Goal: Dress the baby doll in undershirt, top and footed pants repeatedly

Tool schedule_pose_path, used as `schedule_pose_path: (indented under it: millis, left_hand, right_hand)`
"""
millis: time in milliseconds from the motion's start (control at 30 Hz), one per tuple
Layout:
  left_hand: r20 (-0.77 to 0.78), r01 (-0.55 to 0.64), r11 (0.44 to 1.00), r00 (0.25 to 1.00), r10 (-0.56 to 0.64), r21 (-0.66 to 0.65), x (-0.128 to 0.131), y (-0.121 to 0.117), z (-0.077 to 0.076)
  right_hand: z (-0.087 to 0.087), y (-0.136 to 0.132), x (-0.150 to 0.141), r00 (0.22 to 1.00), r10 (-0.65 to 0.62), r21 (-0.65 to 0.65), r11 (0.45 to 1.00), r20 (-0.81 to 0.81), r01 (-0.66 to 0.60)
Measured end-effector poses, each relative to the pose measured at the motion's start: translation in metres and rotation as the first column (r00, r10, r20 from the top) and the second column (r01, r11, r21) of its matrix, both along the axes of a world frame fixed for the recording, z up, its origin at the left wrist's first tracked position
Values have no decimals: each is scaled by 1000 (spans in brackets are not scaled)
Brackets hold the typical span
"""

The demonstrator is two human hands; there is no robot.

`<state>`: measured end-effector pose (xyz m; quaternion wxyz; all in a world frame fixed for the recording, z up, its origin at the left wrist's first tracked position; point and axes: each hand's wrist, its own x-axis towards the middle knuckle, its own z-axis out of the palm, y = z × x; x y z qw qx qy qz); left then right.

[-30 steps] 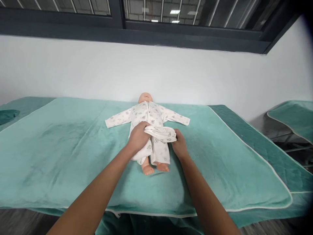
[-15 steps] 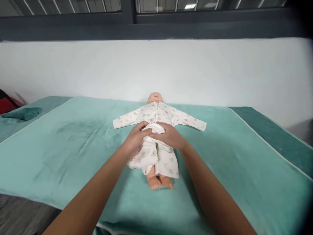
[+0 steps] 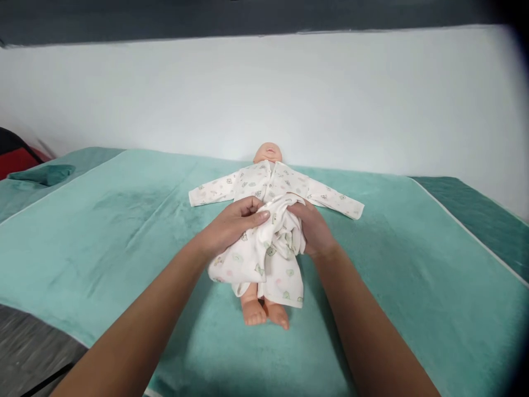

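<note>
A baby doll (image 3: 268,153) lies on its back, head toward the wall and bare feet (image 3: 253,313) toward me. Its white printed long-sleeved top (image 3: 252,179) has both sleeves spread wide. White baby trousers (image 3: 285,278) with the same small print lie over its legs, their upper part bunched up. My left hand (image 3: 237,223) pinches this gathered cloth between thumb and fingers at the doll's middle. On the other side, my right hand (image 3: 316,229) grips the bunched cloth, its fingertips partly hidden in the folds.
A green padded cover (image 3: 124,237) spreads under the doll, with a darker green strip (image 3: 475,215) at the right. Behind it rises a white wall (image 3: 264,94). A red and black item (image 3: 19,157) and a green fold of cloth (image 3: 45,173) are at the far left.
My hands have moved apart, the right one going further right. The cloth between them is more bunched and twisted. My view has tilted down.
</note>
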<state>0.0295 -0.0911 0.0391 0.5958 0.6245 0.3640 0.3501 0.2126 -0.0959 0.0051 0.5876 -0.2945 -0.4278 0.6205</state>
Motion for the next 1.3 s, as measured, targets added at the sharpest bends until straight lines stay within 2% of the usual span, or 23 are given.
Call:
schedule_pose_path:
  millis: [100,167,200,267,333,400,500,567,633,700,767,800,867,933,1000,1067,1200,1300]
  left_hand:
    - [118,-82,997,990,81,0,12,3,-6]
    - [136,-186,982,974,181,19,19,6,-6]
    - [130,-242,969,963,235,43,21,7,-5]
    - [110,-321,942,944,311,94,25,9,-2]
    - [91,-338,933,940,329,120,25,10,-2]
    - [88,-328,939,943,320,103,25,9,-3]
    - [127,-297,954,948,292,25,21,5,-5]
    - [131,-239,971,962,239,-17,17,1,-3]
    - [76,-127,992,989,128,-21,13,-2,0]
    - [-15,9,999,1000,-10,-32,8,-4,3]
    - [-46,83,994,995,-86,-76,6,-5,4]
    - [-17,80,991,996,-82,-108,6,-6,4]
    - [105,19,986,995,-1,-167,8,-7,3]
    - [195,-51,976,976,93,-210,11,-9,4]
    - [184,-104,968,972,147,-226,13,-10,5]
    - [138,-138,965,975,171,-225,13,-10,6]
    - [104,-134,969,982,159,-209,8,-9,3]
    - [13,9,987,1000,-7,-163,1,-9,2]
  right_hand:
    - [5,-4,-2,989,114,52,991,93,-120]
    - [10,-8,-3,940,206,81,968,271,-236]
    - [12,-11,-4,905,212,79,963,369,-258]
    - [14,-16,-6,840,144,56,978,523,-203]
    - [13,-19,-8,822,75,8,995,565,-96]
    - [12,-20,-11,881,51,-48,998,471,-33]
    - [11,-19,-13,981,25,-92,996,190,-7]
    - [12,-18,-14,998,26,-96,995,60,-20]
    - [12,-17,-15,999,51,-97,994,4,-51]
    - [11,-17,-15,997,71,-102,992,-21,-73]
    - [8,-17,-15,997,72,-114,991,-23,-74]
    - [7,-17,-14,998,68,-115,991,-13,-69]
    - [6,-17,-11,996,78,-89,993,32,-75]
    - [6,-18,-7,982,152,-51,988,112,-147]
    - [8,-19,-3,944,263,-44,965,199,-260]
    - [9,-20,-1,922,315,-55,949,226,-311]
    - [6,-16,-6,985,154,-33,988,74,-152]
    - [3,-14,-11,998,69,-15,998,-5,-69]
